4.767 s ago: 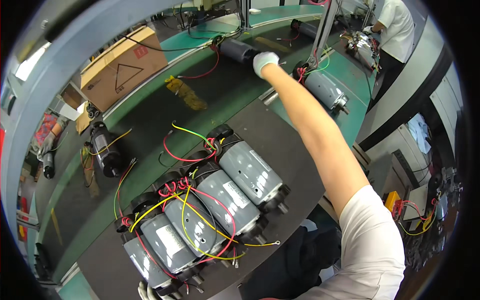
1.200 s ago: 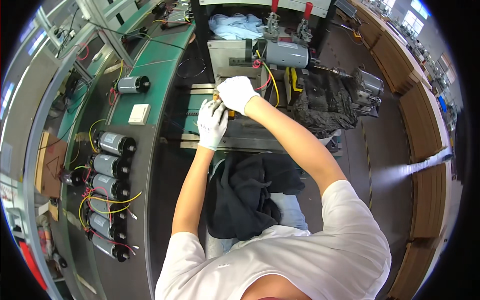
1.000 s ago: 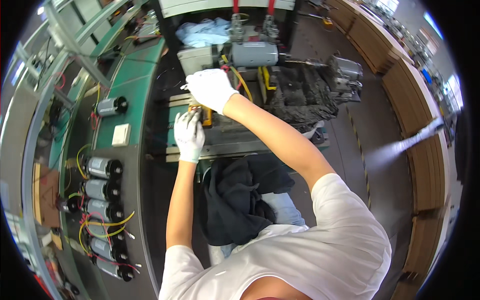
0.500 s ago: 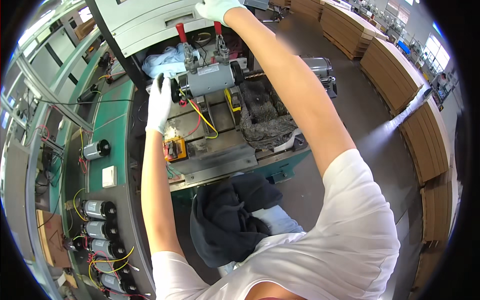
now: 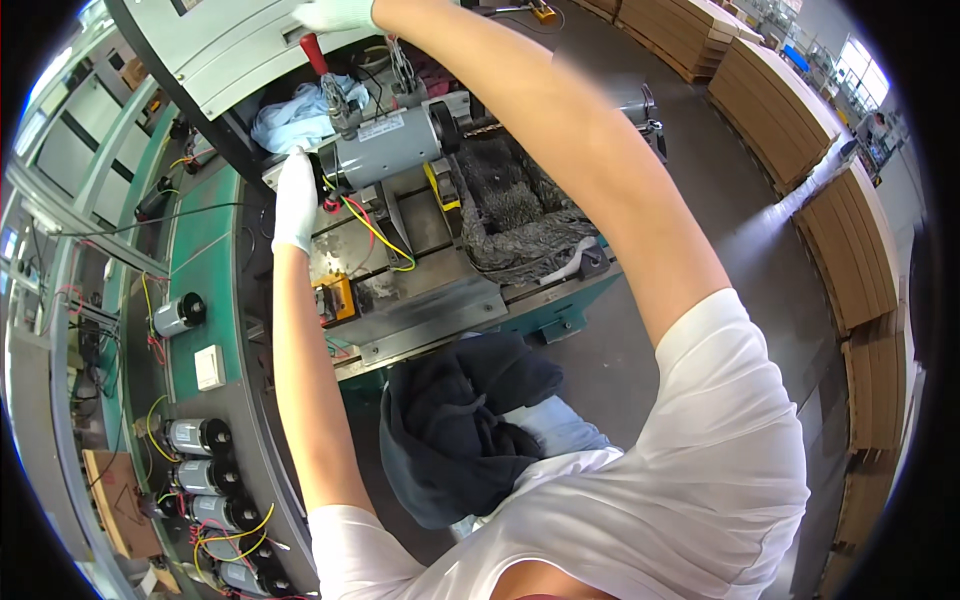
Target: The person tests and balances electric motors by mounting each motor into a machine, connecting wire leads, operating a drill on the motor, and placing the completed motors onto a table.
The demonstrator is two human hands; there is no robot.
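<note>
A grey cylindrical motor (image 5: 385,150) with black ends lies across the metal fixture bed. Red and yellow wires (image 5: 375,228) trail from its left end. Two toggle clamps stand behind it, the left with a red handle (image 5: 314,55). My left hand (image 5: 295,200), in a white glove, is beside the motor's left end, fingers stretched upward; whether it touches the motor is unclear. At the top edge, my gloved right hand (image 5: 335,14) reaches left above the clamps, before the white cabinet (image 5: 235,65), fingers extended and slightly blurred. The wrist partly hides the second clamp's handle.
Right of the motor sits a box lined with dark, crumpled material (image 5: 510,205). A yellow-framed part (image 5: 340,297) is at the bed's front left. Several motors (image 5: 205,477) stand on the left bench, near a white switch box (image 5: 209,368). Stacked brown boards (image 5: 770,125) line the right.
My right hand has shifted left from above the right clamp toward the left one. My left hand's fingers have drawn together beside the motor's end. The whole view has shifted slightly.
</note>
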